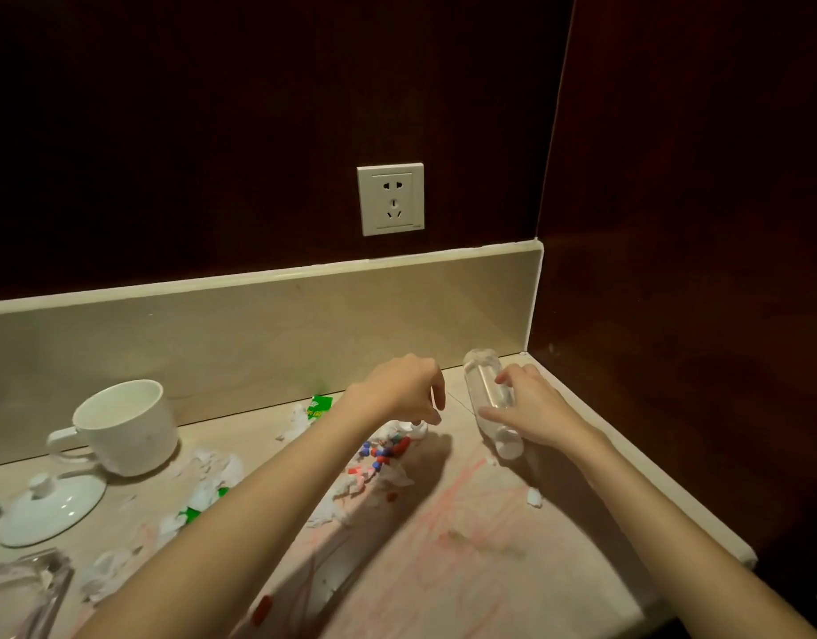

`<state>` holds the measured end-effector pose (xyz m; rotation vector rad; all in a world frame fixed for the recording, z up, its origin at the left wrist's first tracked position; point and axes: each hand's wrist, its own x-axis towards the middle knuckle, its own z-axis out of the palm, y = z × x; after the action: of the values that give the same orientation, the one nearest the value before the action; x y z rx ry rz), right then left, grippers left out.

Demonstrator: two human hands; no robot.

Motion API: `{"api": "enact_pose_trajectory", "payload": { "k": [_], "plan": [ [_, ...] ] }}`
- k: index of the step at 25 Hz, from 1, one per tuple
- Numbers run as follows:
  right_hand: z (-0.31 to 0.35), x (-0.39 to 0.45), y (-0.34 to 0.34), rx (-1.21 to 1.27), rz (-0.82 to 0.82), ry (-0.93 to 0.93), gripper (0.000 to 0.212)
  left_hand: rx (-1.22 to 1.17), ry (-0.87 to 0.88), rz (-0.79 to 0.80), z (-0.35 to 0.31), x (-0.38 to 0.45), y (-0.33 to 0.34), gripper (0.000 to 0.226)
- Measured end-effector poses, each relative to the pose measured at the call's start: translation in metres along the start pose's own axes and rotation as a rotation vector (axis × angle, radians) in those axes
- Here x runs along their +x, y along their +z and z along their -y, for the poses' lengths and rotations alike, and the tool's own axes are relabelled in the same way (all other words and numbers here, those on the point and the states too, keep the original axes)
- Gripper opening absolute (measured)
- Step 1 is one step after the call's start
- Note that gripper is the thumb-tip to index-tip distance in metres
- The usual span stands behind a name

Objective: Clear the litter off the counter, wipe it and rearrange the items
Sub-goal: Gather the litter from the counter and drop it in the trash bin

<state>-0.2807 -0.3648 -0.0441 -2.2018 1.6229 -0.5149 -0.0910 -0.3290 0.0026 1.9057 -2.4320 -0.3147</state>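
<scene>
Two hands over a littered counter [512, 569], right one on a bottle, left one at the scraps.

L to R: glass dish [15, 597] at the near-left edge, glossy white lid [52, 509] w/ knob, smooth white cup [125, 426], torn soft tissue [213, 477] w/ green wrapper bits [319, 405], small red and blue pieces [379, 451]. Left hand [397, 389] hangs over the pile, fingers curled down; can't tell if it pinches anything. Right hand [535, 412] grips a clear plastic bottle [487, 398] w/ white cap, tilted, near the back-right corner. Counter is pale stone, scribbled w/ pink marks. Best approach, I'd say: stand the bottle clear first, then gather tissue inward in one bunch so small bits don't scatter.
</scene>
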Motion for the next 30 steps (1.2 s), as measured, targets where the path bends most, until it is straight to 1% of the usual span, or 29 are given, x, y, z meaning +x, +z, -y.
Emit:
{"api": "enact_pose_trajectory", "payload": {
  "k": [2,3,5,9,11,14,17,18,20,23,25,27,29,30],
  "plan": [
    [-0.003,0.002,0.01,-0.04,0.04,0.056,0.075,0.008,-0.011,0.013,0.0,0.002,0.002,0.015],
    [-0.003,0.004,0.014,-0.045,0.045,0.084,0.08,0.008,-0.019,0.016,0.001,0.002,0.003,0.016],
    [-0.004,0.008,0.019,-0.017,0.052,0.143,0.084,-0.006,-0.021,0.027,0.004,0.001,0.004,0.018],
    [-0.01,0.011,0.01,0.095,-0.001,0.203,0.066,-0.03,0.017,0.027,0.01,-0.002,0.006,0.029],
    [-0.011,0.008,-0.004,0.207,-0.063,0.202,0.059,-0.073,0.015,-0.021,0.011,-0.001,0.01,0.046],
    [-0.001,0.005,-0.034,0.301,-0.178,0.133,0.054,-0.109,0.04,-0.135,0.01,0.006,0.019,0.073],
    [0.022,0.002,-0.058,0.289,-0.23,0.003,0.039,-0.181,0.08,-0.242,0.002,0.012,0.025,0.086],
    [0.03,0.001,-0.062,0.291,-0.218,-0.039,0.038,-0.22,0.094,-0.269,-0.001,0.012,0.026,0.086],
    [0.046,-0.003,-0.066,0.304,-0.187,-0.112,0.042,-0.35,0.116,-0.304,-0.003,0.007,0.028,0.078],
    [0.069,-0.01,-0.065,0.286,-0.188,-0.2,0.049,-0.644,0.086,-0.32,0.005,-0.011,0.026,0.061],
    [0.088,-0.014,-0.061,0.288,-0.225,-0.26,0.045,-0.806,0.071,-0.343,0.017,-0.023,0.024,0.063],
    [0.106,-0.016,-0.054,0.357,-0.235,-0.326,0.041,-0.917,0.06,-0.358,0.029,-0.039,0.021,0.07],
    [0.117,-0.016,-0.045,0.484,-0.164,-0.367,0.045,-1.005,0.026,-0.367,0.041,-0.055,0.014,0.063],
    [0.118,-0.014,-0.039,0.52,-0.093,-0.363,0.049,-1.039,-0.004,-0.365,0.047,-0.063,0.01,0.058]
  ]
}}
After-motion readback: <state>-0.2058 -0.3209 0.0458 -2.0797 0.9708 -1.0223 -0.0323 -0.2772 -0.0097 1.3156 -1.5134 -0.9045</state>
